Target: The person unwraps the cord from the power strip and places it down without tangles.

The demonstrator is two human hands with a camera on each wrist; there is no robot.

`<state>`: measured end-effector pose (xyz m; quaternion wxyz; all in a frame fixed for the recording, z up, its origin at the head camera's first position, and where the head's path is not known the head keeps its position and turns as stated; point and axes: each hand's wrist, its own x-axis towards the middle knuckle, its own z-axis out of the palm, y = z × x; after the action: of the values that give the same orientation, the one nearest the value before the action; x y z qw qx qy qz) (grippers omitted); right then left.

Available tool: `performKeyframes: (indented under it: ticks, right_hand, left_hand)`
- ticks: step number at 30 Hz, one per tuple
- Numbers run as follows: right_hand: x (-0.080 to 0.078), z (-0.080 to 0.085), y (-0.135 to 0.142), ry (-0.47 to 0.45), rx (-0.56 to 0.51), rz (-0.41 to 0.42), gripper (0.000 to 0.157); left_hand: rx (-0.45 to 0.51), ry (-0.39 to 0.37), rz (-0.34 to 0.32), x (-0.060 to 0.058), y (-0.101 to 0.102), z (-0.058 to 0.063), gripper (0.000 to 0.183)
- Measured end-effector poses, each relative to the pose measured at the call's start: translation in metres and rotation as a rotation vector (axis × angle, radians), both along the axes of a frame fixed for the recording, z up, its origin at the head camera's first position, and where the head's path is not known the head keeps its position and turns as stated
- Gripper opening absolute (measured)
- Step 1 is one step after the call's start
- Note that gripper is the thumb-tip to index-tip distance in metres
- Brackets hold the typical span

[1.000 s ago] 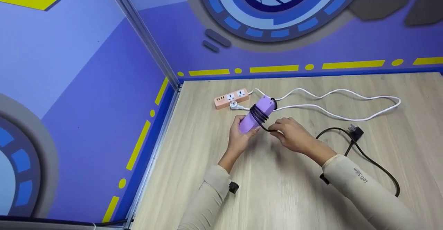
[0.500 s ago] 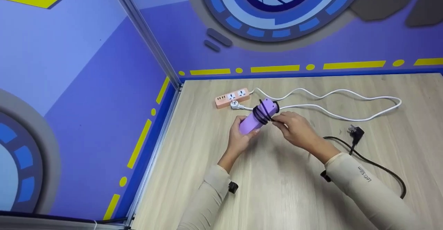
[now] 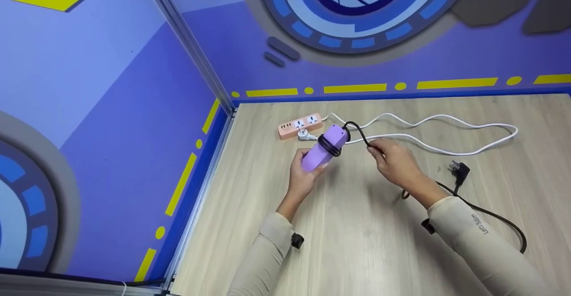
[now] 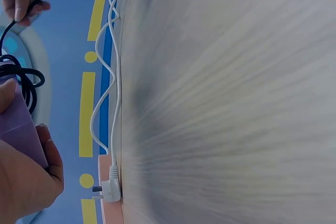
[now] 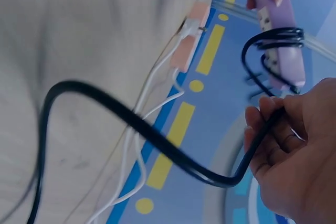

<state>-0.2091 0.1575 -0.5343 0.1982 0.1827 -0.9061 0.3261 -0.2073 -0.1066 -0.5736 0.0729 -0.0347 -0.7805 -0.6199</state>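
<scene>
My left hand [image 3: 303, 178] grips the lower end of a purple power strip [image 3: 314, 158], held tilted above the table. Several turns of its black cord [image 3: 329, 145] are wrapped around the strip's upper half. From the strip's far end the cord arches over to my right hand [image 3: 399, 164], which pinches it between thumb and fingers. In the right wrist view, a row of sockets [image 5: 271, 54] shows along the purple strip, and the black cord [image 5: 157, 139] hangs in a bend below the right hand. Its black plug [image 3: 458, 171] lies on the table with prongs pointing away.
At the back left of the wooden table [image 3: 357, 251] lies a pink power strip [image 3: 289, 130]. Its white plug [image 3: 305, 134] rests against it, and its white cord [image 3: 473, 126] loops far to the right. Blue printed panels [image 3: 147, 108] wall the left and back.
My right hand first carried the black cord up over the strip's far end, then drew it out to the right. Fewer turns now wrap the strip. My left hand has shifted slightly left.
</scene>
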Motion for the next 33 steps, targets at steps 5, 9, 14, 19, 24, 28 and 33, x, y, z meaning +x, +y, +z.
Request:
performKeyframes:
  ticks: [5, 9, 14, 19, 24, 28, 33]
  right_hand:
    - [0.001, -0.015, 0.019, -0.033, 0.048, 0.019, 0.007]
    - [0.002, -0.025, 0.036, -0.056, 0.117, 0.011, 0.007]
    - [0.003, -0.037, 0.059, -0.002, 0.184, 0.010, 0.007]
    - [0.004, -0.047, 0.083, 0.060, 0.214, 0.005, 0.008]
    - [0.005, -0.048, 0.099, 0.044, 0.222, -0.030, 0.007]
    - [0.006, -0.046, 0.104, 0.003, 0.226, -0.040, 0.006]
    - [0.007, -0.045, 0.104, -0.091, 0.204, -0.049, 0.006]
  left_hand:
    - [0.002, 0.010, 0.037, -0.002, -0.008, -0.004, 0.048]
    - [0.010, 0.011, 0.076, -0.004, -0.016, -0.005, 0.047]
    - [0.019, -0.009, 0.104, -0.008, -0.025, -0.003, 0.046]
    - [0.023, -0.014, 0.124, -0.010, -0.032, -0.003, 0.046]
    - [0.016, 0.005, 0.122, -0.011, -0.035, -0.005, 0.047]
    - [0.003, 0.011, 0.122, -0.012, -0.033, -0.007, 0.048]
    - [-0.003, -0.020, 0.110, -0.012, -0.026, -0.006, 0.048]
